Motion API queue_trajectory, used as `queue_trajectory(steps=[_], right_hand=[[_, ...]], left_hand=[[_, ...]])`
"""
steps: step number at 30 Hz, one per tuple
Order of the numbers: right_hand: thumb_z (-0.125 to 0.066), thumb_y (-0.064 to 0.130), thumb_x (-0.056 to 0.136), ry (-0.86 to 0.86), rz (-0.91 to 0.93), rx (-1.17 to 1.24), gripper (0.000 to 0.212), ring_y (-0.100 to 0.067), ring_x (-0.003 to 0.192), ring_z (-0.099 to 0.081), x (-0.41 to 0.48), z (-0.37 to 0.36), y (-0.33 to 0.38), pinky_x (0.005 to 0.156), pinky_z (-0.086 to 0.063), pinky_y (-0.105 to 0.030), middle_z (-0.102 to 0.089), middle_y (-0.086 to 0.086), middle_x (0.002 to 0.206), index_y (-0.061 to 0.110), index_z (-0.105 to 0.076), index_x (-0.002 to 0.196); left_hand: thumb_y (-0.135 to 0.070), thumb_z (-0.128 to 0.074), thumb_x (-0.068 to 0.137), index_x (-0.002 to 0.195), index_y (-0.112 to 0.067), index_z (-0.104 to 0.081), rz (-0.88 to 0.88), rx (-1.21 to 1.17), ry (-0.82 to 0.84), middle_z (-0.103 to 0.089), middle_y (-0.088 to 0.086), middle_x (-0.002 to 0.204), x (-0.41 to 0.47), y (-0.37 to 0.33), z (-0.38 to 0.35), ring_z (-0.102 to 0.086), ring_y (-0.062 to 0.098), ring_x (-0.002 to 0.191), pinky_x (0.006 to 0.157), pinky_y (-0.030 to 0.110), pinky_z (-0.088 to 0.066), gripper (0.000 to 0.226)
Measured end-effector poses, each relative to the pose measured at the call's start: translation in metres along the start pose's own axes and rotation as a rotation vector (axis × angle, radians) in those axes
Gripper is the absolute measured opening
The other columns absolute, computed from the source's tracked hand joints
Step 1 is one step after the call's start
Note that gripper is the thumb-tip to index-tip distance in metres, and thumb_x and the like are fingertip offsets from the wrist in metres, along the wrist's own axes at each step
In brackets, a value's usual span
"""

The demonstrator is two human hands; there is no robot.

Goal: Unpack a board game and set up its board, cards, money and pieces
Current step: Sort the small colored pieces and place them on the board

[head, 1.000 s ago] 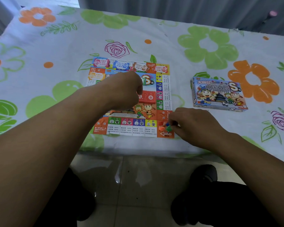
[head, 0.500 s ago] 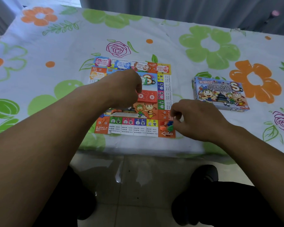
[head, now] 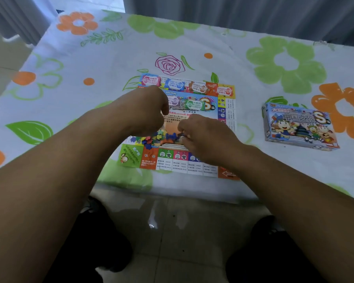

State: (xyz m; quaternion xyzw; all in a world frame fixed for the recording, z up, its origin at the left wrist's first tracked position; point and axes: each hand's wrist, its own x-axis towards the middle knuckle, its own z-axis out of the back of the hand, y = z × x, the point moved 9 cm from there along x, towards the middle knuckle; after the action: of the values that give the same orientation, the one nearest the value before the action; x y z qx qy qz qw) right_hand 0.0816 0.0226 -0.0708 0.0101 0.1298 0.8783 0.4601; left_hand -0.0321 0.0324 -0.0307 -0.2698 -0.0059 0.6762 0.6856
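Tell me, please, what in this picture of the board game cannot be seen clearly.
Head view: the left hand and right hand cover the middle of the board.
Head view: the backs of both hands face the camera, so whether either grip holds one of the coloured pieces is hidden.
Head view: the small print on the board's squares is too blurred to read.

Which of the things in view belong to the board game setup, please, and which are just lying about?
Belong to the job: game board, paper money along its far edge, coloured pieces heaped on it, game box, left hand and right hand at the pieces.
Just lying about: flowered tablecloth, curtain.
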Motion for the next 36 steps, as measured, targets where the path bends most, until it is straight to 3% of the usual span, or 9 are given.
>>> queue_trajectory(steps=[5, 11, 18, 24, 30, 36], right_hand=[[-0.052, 0.026, 0.101, -0.017, 0.024, -0.045, 0.023, -0.02, 0.082, -0.058, 0.019, -0.017, 0.016, 0.067, -0.056, -0.037, -0.057, -0.004, 0.107, 0.019, -0.061, 0.121], [-0.057, 0.025, 0.099, 0.007, 0.025, -0.117, 0.02, -0.019, 0.079, -0.054, 0.029, -0.03, 0.018, 0.057, -0.047, -0.03, -0.053, -0.005, 0.101, 0.019, -0.061, 0.117], [-0.061, 0.023, 0.096, -0.008, 0.046, -0.093, 0.007, -0.017, 0.082, -0.049, 0.03, -0.027, 0.025, 0.065, -0.053, -0.036, -0.052, -0.002, 0.096, 0.019, -0.058, 0.102], [-0.058, 0.022, 0.097, -0.03, 0.06, -0.02, 0.003, -0.019, 0.08, -0.052, 0.026, -0.014, 0.028, 0.063, -0.047, -0.033, -0.062, 0.0, 0.089, 0.019, -0.059, 0.098], [-0.057, 0.023, 0.096, -0.034, -0.007, 0.029, 0.005, -0.02, 0.076, -0.058, 0.011, 0.008, 0.006, 0.065, -0.052, -0.035, -0.064, -0.001, 0.084, 0.019, -0.059, 0.094], [-0.058, 0.025, 0.095, 0.01, -0.049, 0.036, 0.003, -0.018, 0.079, -0.058, -0.012, 0.015, -0.017, 0.063, -0.047, -0.032, -0.065, 0.002, 0.089, 0.021, -0.059, 0.094]], left_hand=[[0.002, -0.058, 0.087, 0.116, -0.017, -0.067, 0.015, -0.016, -0.024, -0.068, 0.005, 0.112, -0.003, 0.011, 0.007, -0.065, 0.024, 0.1, 0.082, 0.036, -0.055, 0.036], [0.001, -0.058, 0.088, 0.118, -0.015, -0.067, 0.017, -0.043, -0.031, -0.069, 0.005, 0.111, -0.003, 0.016, 0.008, -0.065, 0.024, 0.098, 0.074, 0.03, -0.05, 0.035], [0.001, -0.059, 0.089, 0.12, -0.012, -0.066, 0.005, -0.047, -0.028, -0.069, 0.006, 0.112, -0.004, 0.016, 0.009, -0.064, 0.023, 0.099, 0.073, 0.028, -0.046, 0.035], [0.001, -0.058, 0.089, 0.118, -0.011, -0.067, -0.012, -0.032, -0.023, -0.069, 0.006, 0.111, -0.003, 0.012, 0.008, -0.065, 0.025, 0.098, 0.076, 0.032, -0.052, 0.033], [-0.001, -0.059, 0.089, 0.117, -0.012, -0.067, -0.034, -0.037, -0.007, -0.07, 0.008, 0.109, 0.0, 0.002, 0.002, -0.066, 0.026, 0.094, 0.078, 0.036, -0.055, 0.031], [-0.002, -0.058, 0.09, 0.117, -0.014, -0.067, -0.077, -0.043, -0.005, -0.068, 0.006, 0.112, 0.002, -0.022, -0.005, -0.065, 0.026, 0.098, 0.084, 0.038, -0.055, 0.031]])
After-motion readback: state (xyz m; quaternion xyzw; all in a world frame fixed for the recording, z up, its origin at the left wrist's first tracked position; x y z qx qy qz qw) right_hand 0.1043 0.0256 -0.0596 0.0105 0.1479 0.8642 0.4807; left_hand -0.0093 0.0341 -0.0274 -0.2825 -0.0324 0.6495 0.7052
